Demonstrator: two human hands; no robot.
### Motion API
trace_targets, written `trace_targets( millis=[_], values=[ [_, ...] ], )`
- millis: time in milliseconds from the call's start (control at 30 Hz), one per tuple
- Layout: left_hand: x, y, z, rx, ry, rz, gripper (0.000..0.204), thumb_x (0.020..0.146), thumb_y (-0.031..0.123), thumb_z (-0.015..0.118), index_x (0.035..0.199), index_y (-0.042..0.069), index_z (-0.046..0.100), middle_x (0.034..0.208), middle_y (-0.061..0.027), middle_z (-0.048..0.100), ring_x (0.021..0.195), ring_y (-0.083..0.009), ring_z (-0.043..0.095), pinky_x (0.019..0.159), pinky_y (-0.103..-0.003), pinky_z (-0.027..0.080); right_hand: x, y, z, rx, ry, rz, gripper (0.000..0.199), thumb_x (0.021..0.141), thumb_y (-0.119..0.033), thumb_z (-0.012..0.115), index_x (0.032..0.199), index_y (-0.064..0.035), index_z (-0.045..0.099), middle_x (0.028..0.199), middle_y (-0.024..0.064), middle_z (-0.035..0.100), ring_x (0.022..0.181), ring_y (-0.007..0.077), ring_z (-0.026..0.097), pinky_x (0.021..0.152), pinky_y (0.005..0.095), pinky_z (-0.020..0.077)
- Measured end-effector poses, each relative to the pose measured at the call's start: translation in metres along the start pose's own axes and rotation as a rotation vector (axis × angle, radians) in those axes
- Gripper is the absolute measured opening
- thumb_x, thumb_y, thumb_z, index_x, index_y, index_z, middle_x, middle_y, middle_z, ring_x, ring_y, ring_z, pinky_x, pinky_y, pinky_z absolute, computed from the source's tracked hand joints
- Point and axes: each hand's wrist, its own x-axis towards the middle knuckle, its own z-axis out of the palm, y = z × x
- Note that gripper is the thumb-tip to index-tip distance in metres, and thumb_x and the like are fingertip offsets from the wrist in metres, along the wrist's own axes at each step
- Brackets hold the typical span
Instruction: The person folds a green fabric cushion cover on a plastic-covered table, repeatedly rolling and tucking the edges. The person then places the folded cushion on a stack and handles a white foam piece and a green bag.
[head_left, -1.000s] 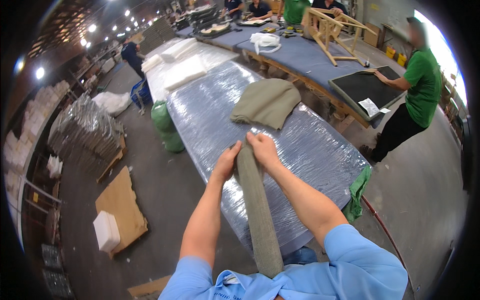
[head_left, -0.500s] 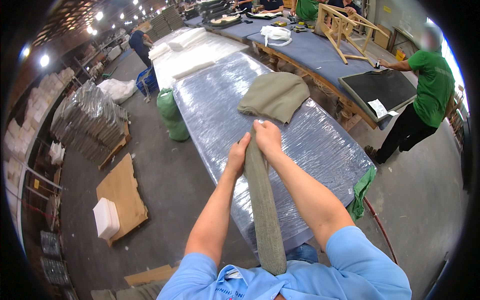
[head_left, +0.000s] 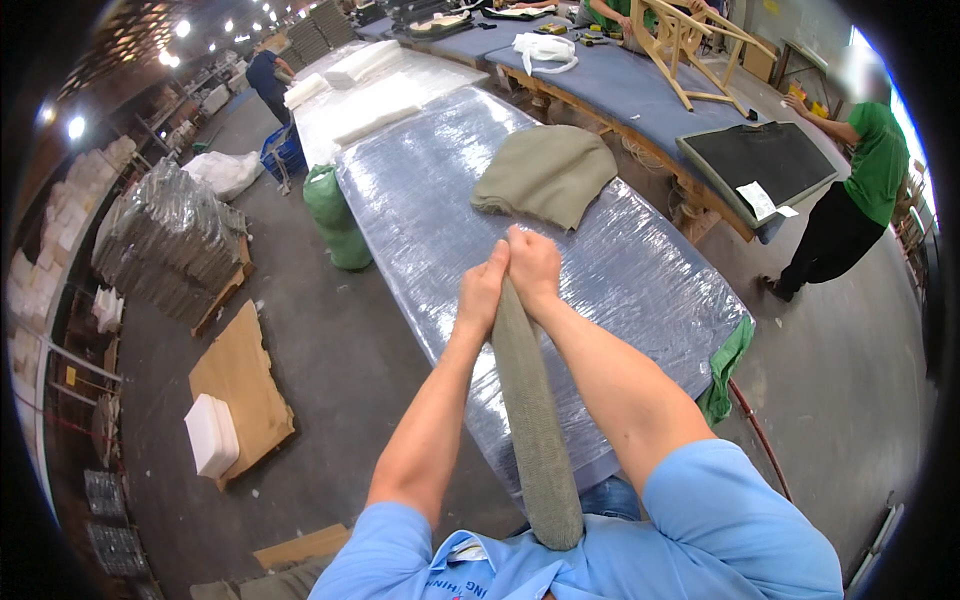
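Left hand (head_left: 482,288): clamped on the far end of the grey-green sleeve (head_left: 535,420).
Right hand (head_left: 535,266): clamped there too, against the left.
Sleeve: above the table's (head_left: 640,290) near edge, lower end at the shirt (head_left: 630,550).
Twist risk: uneven pull could skew it.
Folded cloth (head_left: 548,175): by the table's right edge; a knock could slide it off.

Right of our right grip (head_left: 536,268), we could pass over bare film-wrapped bench (head_left: 640,290) as far as the hanging green cloth (head_left: 727,372). Straight ahead, the olive fabric (head_left: 550,175) lies in our way; between our forearms (head_left: 430,425), the long fabric-covered piece (head_left: 536,430) blocks crossing.
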Motion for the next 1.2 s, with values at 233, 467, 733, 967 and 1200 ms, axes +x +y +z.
trace_targets(
  millis=[233,467,733,967,1200],
  values=[
    [0.0,-0.002,-0.023,0.018,0.063,-0.112,0.078,0.104,0.067,0.048,0.094,-0.006,0.074,0.089,-0.0131,0.07,0.089,-0.021,0.063,0.081,-0.037,0.049,-0.005,0.002,0.031,0.046,-0.075,0.029,0.051,0.099,-0.043,0.052,0.078,0.0012,0.068,0.084,0.0267,0.068,0.08,0.0466,0.064,0.076,0.0527,0.0477],
    [-0.009,-0.024,-0.066,-0.36,-0.1,-0.174,0.086,0.101,0.075,0.046,0.131,-0.004,0.064,0.127,-0.0143,0.065,0.115,-0.0225,0.058,0.099,-0.037,0.045,-0.019,-0.013,0.049,0.075,-0.135,-0.04,0.051,0.1,-0.044,0.053,0.08,0.0,0.07,0.085,0.0268,0.069,0.083,0.0462,0.066,0.077,0.0514,0.0482],
    [-0.002,0.014,-0.093,-0.027,-0.369,-0.287,0.072,0.086,0.057,0.078,0.127,-0.001,0.063,0.108,-0.0075,0.066,0.096,-0.0156,0.061,0.08,-0.031,0.048,-0.011,0.006,0.049,0.237,-0.331,0.009,0.065,0.101,-0.057,0.053,0.08,0.0018,0.071,0.079,0.0246,0.07,0.077,0.0355,0.068,0.076,0.0478,0.0494],
    [0.008,0.043,-0.069,0.115,-0.435,-0.268,0.071,0.086,0.035,0.075,0.144,0.006,0.045,0.131,-0.0152,0.056,0.118,-0.0251,0.056,0.099,-0.039,0.046,0.008,0.009,0.031,0.274,-0.301,-0.028,0.07,0.106,-0.059,0.045,0.076,0.0018,0.063,0.076,0.0218,0.065,0.075,0.0338,0.062,0.076,0.0468,0.0476],
    [0.027,0.042,-0.046,0.128,-0.541,-0.324,0.067,0.086,0.028,0.068,0.146,0.005,0.051,0.13,-0.013,0.06,0.118,-0.0235,0.057,0.102,-0.036,0.045,0.014,0.008,0.013,0.298,-0.074,-0.098,0.061,0.108,-0.054,0.045,0.085,0.0008,0.058,0.08,0.0224,0.063,0.076,0.039,0.06,0.075,0.0479,0.0469]
  ],
)
